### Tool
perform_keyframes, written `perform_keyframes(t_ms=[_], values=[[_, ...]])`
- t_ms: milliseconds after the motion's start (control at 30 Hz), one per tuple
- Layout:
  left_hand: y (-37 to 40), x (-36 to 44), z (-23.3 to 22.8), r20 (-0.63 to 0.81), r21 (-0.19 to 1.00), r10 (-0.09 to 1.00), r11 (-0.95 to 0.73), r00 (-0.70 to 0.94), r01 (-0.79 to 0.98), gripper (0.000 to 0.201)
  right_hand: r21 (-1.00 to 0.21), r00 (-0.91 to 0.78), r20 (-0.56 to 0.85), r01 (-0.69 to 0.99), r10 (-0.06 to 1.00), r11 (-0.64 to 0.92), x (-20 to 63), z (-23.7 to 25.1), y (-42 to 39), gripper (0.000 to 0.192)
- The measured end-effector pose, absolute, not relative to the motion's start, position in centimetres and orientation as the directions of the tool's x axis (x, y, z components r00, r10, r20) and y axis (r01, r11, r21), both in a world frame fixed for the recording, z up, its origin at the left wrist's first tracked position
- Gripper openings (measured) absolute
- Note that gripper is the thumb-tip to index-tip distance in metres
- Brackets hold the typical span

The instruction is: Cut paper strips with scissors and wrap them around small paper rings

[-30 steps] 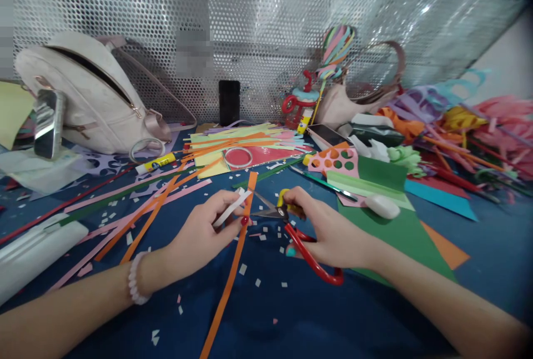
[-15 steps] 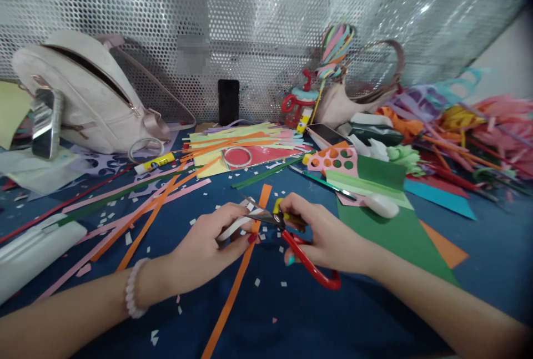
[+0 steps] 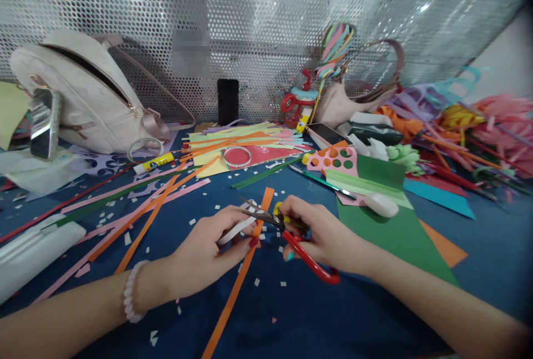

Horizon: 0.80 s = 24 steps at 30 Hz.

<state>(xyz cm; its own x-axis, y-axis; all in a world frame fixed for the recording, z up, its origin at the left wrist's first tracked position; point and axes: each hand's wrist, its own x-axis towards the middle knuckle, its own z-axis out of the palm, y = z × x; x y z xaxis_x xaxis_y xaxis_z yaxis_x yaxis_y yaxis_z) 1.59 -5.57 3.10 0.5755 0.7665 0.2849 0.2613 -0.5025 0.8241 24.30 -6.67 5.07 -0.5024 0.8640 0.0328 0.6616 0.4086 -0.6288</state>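
My left hand (image 3: pixel 212 245) is closed on a white paper strip (image 3: pixel 236 230) and the upper part of a long orange paper strip (image 3: pixel 229 302), pinched between thumb and fingers. The orange strip runs down toward me, its short top end standing above the fingers. In my right hand (image 3: pixel 316 231) are scissors (image 3: pixel 306 256) with red and yellow handles, fingers through the loops. Their blades are parted and point left, close to the left fingertips, crossing the strips. Whether the blades touch the paper I cannot tell.
Small white paper scraps (image 3: pixel 257 282) dot the blue tabletop. Green paper (image 3: pixel 378 242) with a white mouse (image 3: pixel 381 205) lies at right. Paper strips (image 3: pixel 245 140) and a glue stick (image 3: pixel 154 163) lie farther back. A backpack (image 3: pixel 79 92) stands at left; an upright phone (image 3: pixel 228 102) leans behind.
The hands stay in nearly the same place. The scissors have shifted slightly, and the orange strip's top end leans a little more to the right.
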Motion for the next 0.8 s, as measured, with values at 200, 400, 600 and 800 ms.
perform_keyframes(t_ms=[200,400,600,800], values=[[-5.4,1.5,2.9,0.348,0.777,0.74,-0.571,0.575,0.264,0.013,-0.644,-0.47,0.057,0.657,0.881,0.392,24.4,4.5,-6.5,0.029],[-5.2,1.3,2.9,0.293,0.738,0.758,-0.567,0.583,0.366,0.012,-0.658,-0.445,0.099,0.642,0.89,0.394,24.5,4.4,-6.6,0.03],[-4.2,1.2,2.2,0.227,0.795,0.86,-0.435,0.457,0.423,0.017,-0.584,-0.491,0.127,0.666,0.862,0.465,25.9,5.9,-6.0,0.029],[-2.9,0.7,2.2,0.21,0.824,0.925,-0.343,0.318,0.452,0.018,-0.353,-0.691,-0.196,0.712,0.695,0.608,27.1,6.6,-5.4,0.013]])
